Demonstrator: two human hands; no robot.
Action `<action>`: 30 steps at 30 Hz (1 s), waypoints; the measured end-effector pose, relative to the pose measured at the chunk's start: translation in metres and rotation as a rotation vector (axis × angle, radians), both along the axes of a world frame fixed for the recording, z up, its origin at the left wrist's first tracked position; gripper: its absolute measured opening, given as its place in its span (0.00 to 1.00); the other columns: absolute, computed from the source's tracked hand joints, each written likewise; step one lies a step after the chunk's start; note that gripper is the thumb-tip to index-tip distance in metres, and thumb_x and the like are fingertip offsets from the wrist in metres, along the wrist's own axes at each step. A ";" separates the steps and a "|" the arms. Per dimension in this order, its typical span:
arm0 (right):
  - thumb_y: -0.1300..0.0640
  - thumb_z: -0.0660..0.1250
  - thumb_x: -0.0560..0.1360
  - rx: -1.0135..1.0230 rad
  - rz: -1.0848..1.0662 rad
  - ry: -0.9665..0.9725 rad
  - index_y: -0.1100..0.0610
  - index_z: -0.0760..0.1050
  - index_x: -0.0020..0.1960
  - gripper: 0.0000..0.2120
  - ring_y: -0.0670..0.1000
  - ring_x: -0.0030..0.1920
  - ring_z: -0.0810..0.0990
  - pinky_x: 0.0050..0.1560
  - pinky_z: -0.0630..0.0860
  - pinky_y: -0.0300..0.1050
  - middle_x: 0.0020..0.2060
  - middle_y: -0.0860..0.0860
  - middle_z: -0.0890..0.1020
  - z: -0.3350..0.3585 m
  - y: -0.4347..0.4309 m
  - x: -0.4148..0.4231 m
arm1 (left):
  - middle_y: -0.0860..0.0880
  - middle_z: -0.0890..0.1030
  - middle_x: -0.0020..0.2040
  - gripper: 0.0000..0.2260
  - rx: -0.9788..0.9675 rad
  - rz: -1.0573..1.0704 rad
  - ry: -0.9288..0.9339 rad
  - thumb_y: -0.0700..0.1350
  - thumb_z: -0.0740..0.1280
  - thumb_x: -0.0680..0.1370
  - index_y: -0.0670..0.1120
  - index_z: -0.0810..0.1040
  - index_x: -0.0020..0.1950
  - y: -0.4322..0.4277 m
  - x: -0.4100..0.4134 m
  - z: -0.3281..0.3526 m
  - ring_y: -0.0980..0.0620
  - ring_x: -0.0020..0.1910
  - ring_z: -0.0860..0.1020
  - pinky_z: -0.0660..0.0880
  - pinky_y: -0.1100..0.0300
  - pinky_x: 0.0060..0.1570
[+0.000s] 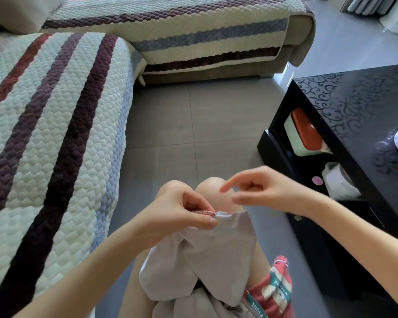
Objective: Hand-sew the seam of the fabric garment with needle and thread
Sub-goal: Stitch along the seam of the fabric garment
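The garment (216,253) is thin, pale cloth heaped on the lap, its top edge lifted over the knees (216,193). It looks light, limp and apt to slip, so I judge it best held taut right beside the seam (206,212). The left hand (182,212) does so, its fingers (205,222) pinching the stitched edge. The right hand (260,191) hovers near, blurred, index out and the others curled. Whether it holds needle or thread I cannot tell.
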State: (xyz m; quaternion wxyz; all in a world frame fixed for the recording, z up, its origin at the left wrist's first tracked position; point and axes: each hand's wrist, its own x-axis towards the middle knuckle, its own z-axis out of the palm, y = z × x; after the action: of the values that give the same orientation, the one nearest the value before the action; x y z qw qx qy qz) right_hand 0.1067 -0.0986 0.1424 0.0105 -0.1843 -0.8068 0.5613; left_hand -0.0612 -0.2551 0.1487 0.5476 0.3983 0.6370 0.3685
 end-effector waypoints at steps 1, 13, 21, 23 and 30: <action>0.60 0.71 0.74 0.002 0.043 0.007 0.58 0.82 0.53 0.07 0.42 0.28 0.62 0.31 0.60 0.32 0.25 0.45 0.66 -0.002 -0.008 0.000 | 0.44 0.75 0.36 0.11 0.004 -0.005 0.004 0.53 0.75 0.58 0.47 0.85 0.35 0.000 0.001 0.001 0.53 0.38 0.73 0.68 0.59 0.43; 0.54 0.65 0.73 0.196 -0.036 0.101 0.58 0.76 0.40 0.08 0.47 0.31 0.70 0.34 0.69 0.38 0.31 0.55 0.77 0.007 -0.027 -0.008 | 0.46 0.78 0.33 0.05 -0.010 0.002 0.025 0.42 0.79 0.66 0.43 0.85 0.36 -0.005 0.003 0.008 0.58 0.34 0.75 0.70 0.68 0.36; 0.52 0.57 0.74 0.650 -0.057 0.252 0.58 0.75 0.41 0.13 0.47 0.31 0.72 0.31 0.69 0.41 0.31 0.45 0.77 0.012 -0.036 -0.013 | 0.51 0.76 0.29 0.06 -0.045 0.036 0.006 0.49 0.77 0.60 0.48 0.85 0.32 -0.004 0.008 0.007 0.59 0.32 0.74 0.69 0.68 0.34; 0.52 0.57 0.74 0.683 -0.062 0.256 0.58 0.75 0.41 0.12 0.46 0.32 0.70 0.31 0.67 0.40 0.31 0.45 0.76 0.010 -0.035 -0.014 | 0.51 0.76 0.30 0.06 -0.071 0.042 -0.009 0.49 0.77 0.60 0.48 0.85 0.33 -0.005 0.009 0.007 0.59 0.32 0.74 0.70 0.67 0.36; 0.44 0.56 0.77 0.362 -0.019 0.095 0.49 0.67 0.56 0.12 0.46 0.30 0.65 0.33 0.63 0.34 0.29 0.46 0.67 -0.001 -0.037 -0.005 | 0.49 0.77 0.32 0.03 -0.102 0.036 -0.099 0.44 0.76 0.61 0.47 0.84 0.32 -0.008 0.007 0.006 0.57 0.34 0.74 0.69 0.63 0.41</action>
State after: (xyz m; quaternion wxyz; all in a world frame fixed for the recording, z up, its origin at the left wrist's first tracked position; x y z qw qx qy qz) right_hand 0.1019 -0.1354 0.1418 0.0869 -0.1602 -0.8914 0.4149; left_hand -0.0542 -0.2628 0.1544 0.5912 0.3397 0.6341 0.3646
